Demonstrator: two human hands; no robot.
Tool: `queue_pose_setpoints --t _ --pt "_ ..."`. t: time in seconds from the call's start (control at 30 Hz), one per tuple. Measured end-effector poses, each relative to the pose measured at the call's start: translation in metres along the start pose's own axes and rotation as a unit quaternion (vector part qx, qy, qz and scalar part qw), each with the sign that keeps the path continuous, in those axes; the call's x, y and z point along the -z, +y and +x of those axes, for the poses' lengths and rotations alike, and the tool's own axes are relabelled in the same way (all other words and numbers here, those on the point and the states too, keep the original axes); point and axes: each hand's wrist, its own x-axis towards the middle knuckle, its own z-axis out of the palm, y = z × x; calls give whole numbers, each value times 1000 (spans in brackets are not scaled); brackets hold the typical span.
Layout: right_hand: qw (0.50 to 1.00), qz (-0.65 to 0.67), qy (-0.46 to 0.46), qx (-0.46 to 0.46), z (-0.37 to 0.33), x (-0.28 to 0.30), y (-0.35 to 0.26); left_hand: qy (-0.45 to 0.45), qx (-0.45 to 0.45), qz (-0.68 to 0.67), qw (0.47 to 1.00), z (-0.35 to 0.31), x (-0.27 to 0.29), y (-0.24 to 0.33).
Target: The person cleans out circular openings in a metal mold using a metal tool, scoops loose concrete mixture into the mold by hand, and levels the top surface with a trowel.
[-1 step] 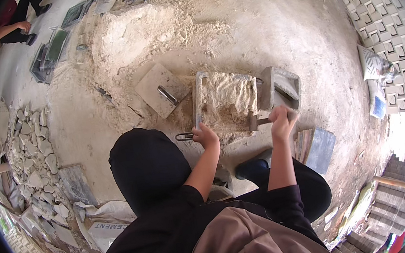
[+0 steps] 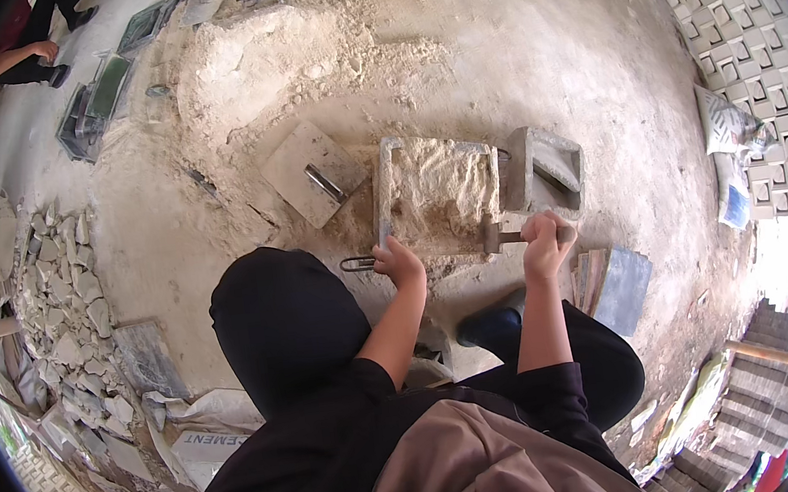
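Observation:
A square metal mould (image 2: 383, 199) full of pale sandy mix (image 2: 441, 187) lies on the floor in front of me. My left hand (image 2: 399, 261) is closed at its near left corner, thumb up along the edge, beside a wire loop handle (image 2: 357, 264). In my right hand (image 2: 542, 241) is the wooden handle of a hammer (image 2: 490, 234), held level. The hammer's dark head is at the mould's near right corner; whether it touches the rim I cannot tell.
Left of the mould lies a square plate with a metal handle (image 2: 307, 178); a grey box tray (image 2: 521, 183) stands right. Flat boards (image 2: 618, 293) lie near my right knee. Beyond are a powder heap (image 2: 261, 62), broken pieces (image 2: 60, 303), stacked blocks (image 2: 757, 59) and another person (image 2: 23, 60).
My right hand and the hammer have shifted slightly, and the hammer's head shows more plainly at the mould's near right corner. The left hand stays at its corner.

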Motion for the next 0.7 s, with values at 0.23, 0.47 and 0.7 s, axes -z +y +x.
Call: queue_pose_setpoints --t 0.23,0.47,0.7 --pt "1000 -26 -10 8 -12 3 1 -8 0 1 1000 2 5 -3" --pt "990 -112 -73 38 -18 -19 0 -29 6 14 999 0 10 2" --pt "999 -24 -25 30 -11 -13 10 -25 -10 17 999 3 4 3"
